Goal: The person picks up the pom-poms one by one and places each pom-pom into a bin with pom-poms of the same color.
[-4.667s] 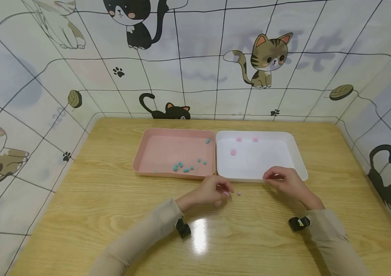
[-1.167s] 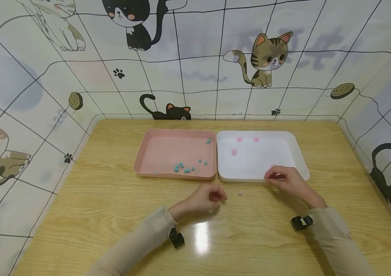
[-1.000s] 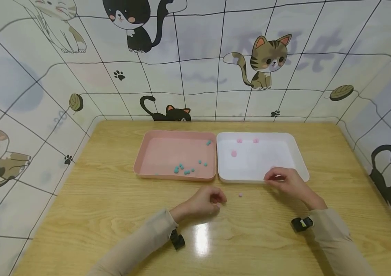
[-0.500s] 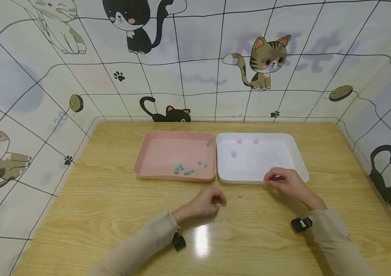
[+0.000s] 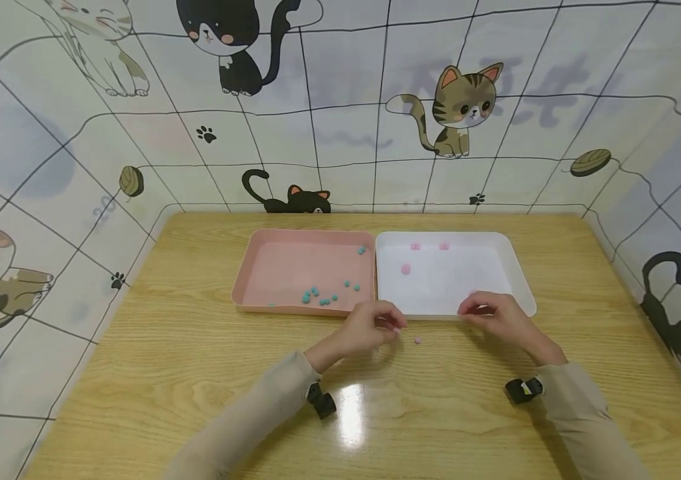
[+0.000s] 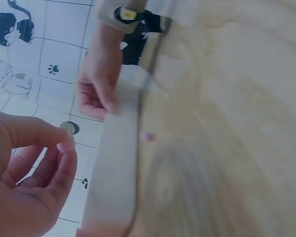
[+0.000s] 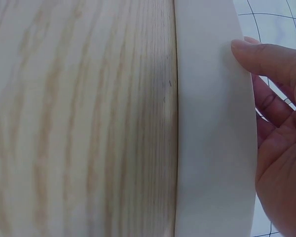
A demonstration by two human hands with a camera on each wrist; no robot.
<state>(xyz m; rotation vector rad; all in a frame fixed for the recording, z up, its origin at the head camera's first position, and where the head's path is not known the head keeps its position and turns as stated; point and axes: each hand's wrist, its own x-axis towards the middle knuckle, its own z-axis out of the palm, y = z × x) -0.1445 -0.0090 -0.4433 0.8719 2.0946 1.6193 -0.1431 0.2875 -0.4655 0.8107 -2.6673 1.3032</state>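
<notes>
A small pink bead (image 5: 417,341) lies loose on the wooden table (image 5: 196,373), just in front of the white tray (image 5: 514,267). My left hand (image 5: 376,328) hovers left of that bead with its fingers curled and thumb near the forefinger. The left wrist view shows nothing between the left hand (image 6: 34,182) fingers; the bead (image 6: 148,137) lies beyond the fingertips. My right hand (image 5: 490,313) grips the white tray's front rim (image 7: 212,148), thumb (image 7: 256,54) across it. Three pink beads (image 5: 405,269) sit in the white tray. Several teal beads (image 5: 316,295) lie in the pink tray (image 5: 268,267).
The two trays stand side by side at the middle back of the table. Walls papered with cartoon cats (image 5: 454,107) close in the back and both sides. Bare wood stretches left and right of the trays and toward me.
My left hand has moved forward and a little right, from lower on the table to the trays' front edge beside the loose pink bead. The right hand stays on the white tray's rim.
</notes>
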